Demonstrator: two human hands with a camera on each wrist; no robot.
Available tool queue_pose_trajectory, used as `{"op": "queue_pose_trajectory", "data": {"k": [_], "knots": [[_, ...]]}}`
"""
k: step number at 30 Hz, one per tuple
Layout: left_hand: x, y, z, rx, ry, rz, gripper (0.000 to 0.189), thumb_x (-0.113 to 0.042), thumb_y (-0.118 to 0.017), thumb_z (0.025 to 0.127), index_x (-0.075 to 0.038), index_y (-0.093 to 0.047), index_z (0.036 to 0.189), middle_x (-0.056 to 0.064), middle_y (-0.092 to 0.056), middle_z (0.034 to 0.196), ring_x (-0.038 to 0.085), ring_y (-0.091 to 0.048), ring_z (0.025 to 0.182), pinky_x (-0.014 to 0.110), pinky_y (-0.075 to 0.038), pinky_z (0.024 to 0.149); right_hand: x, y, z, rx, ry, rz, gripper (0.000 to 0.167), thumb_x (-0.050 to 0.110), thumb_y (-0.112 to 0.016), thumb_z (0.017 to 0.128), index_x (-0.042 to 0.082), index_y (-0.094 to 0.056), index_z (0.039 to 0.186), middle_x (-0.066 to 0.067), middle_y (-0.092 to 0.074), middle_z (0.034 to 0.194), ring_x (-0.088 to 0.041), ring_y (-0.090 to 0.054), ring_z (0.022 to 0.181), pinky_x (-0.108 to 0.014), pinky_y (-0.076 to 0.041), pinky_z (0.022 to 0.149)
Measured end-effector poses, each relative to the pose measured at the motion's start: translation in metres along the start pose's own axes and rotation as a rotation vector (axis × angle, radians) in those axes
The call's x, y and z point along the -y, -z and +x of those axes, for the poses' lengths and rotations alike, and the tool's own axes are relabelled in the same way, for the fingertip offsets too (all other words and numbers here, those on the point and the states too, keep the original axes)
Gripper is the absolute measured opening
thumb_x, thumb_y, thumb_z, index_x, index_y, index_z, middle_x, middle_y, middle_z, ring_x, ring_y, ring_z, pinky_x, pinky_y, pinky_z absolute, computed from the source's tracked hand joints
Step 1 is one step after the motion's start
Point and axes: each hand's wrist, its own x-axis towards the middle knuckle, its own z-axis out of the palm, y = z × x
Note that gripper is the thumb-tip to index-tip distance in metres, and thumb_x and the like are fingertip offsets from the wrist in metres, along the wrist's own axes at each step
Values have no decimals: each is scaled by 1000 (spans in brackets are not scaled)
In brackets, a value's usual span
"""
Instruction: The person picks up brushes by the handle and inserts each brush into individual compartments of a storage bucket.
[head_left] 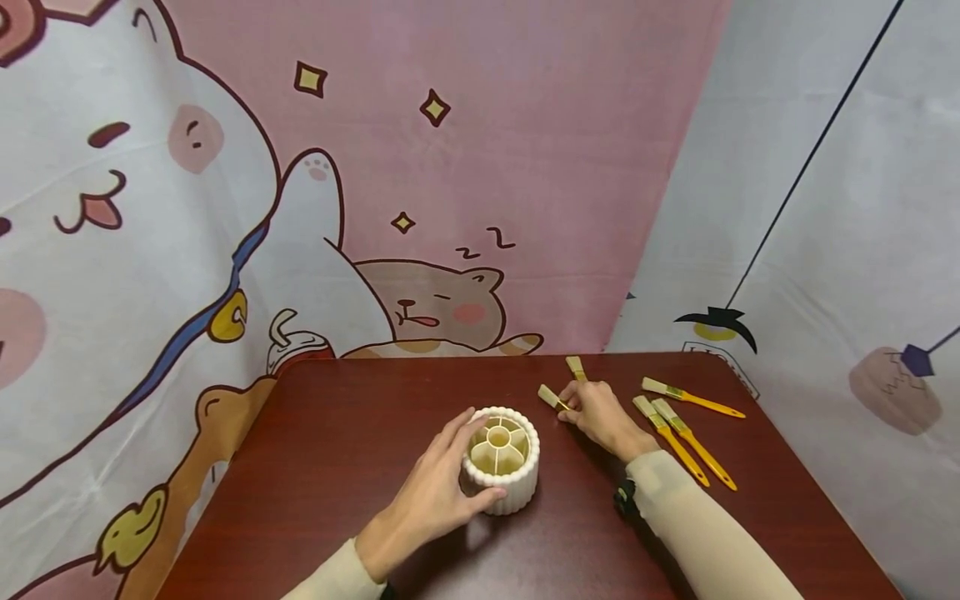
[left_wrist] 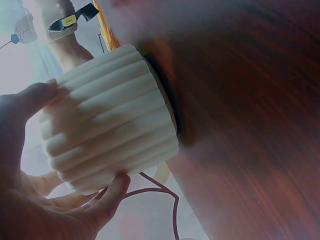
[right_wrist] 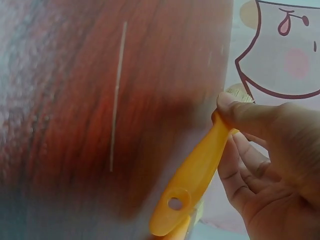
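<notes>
A white ribbed brush holder (head_left: pixel 519 490) with a beaded rim and petal-shaped compartments stands on the dark red table, its compartments bare of brushes. My left hand (head_left: pixel 429 490) grips its left side, thumb at the near side and fingers along the far side; the ribbed wall (left_wrist: pixel 112 125) fills much of the left wrist view. To the right of the holder, my right hand (head_left: pixel 602 417) pinches a paintbrush (right_wrist: pixel 197 167) with a yellow handle near its bristle end. The pale bristles (head_left: pixel 549 393) point toward the upper left. Another paintbrush (head_left: pixel 575 367) lies just beyond the right fingers, partly hidden.
On the table's right side lie more yellow-handled paintbrushes: two side by side (head_left: pixel 678 446) and one farther back (head_left: pixel 693 398). The wooden tabletop (head_left: pixel 337 450) reaches a cartoon-printed cloth backdrop (head_left: pixel 525 167) behind and at both sides.
</notes>
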Motion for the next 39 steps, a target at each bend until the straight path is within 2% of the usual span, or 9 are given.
{"op": "queue_pose_trajectory", "data": {"k": [9,17,24,29,39], "knots": [[0,1,-1,-3,8,6,104,-48,-103,89,-22,-49,175,15,-48,183,45,-61,158,64,-61,121,10,9,-4,-81,21,28,22,10,-96,97,6,-84,115,-3,-83,95,-14,-75,87,-37,-66,81],[1,0,-2,1,21,-5,103,-48,-102,90,-23,-49,175,16,-46,184,45,-60,159,64,-61,121,25,20,-10,-132,32,60,22,10,-95,98,7,-83,115,-3,-83,99,-14,-76,89,-39,-68,85],[1,-1,-2,1,18,-2,104,-49,-102,91,-22,-48,176,18,-46,184,47,-60,159,66,-61,120,37,33,-20,-181,40,108,22,12,-95,99,8,-81,115,-2,-82,98,-13,-75,88,-34,-68,81],[0,-2,-2,0,13,1,103,-49,-102,91,-22,-48,175,19,-46,184,47,-60,159,66,-61,120,46,38,-27,-217,78,133,21,11,-95,99,9,-80,114,-2,-83,99,-14,-77,87,-36,-70,79],[0,-1,-4,2,11,3,102,-49,-101,91,-20,-50,173,19,-48,183,46,-61,159,65,-61,121,72,51,-40,-261,118,144,24,13,-98,96,11,-79,111,0,-84,97,-11,-79,84,-30,-70,76]]}}
